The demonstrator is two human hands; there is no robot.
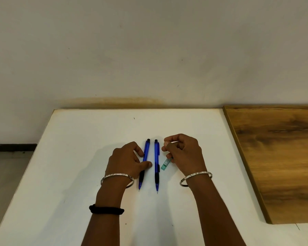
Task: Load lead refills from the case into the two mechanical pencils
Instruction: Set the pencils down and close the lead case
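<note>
Two blue mechanical pencils with black grips lie side by side on the white table (78,157), tips toward me. My left hand (126,160) rests on the left pencil (146,150), thumb and fingers pinching its barrel. The right pencil (156,157) lies untouched between my hands. My right hand (183,153) holds the small teal lead case (165,163) by its upper end, its lower end near the table just right of the right pencil.
A wooden board (277,160) lies over the table's right side. A pale wall rises behind the table's far edge. Floor shows past the left edge. Bangles sit on both wrists and a black band on my left forearm.
</note>
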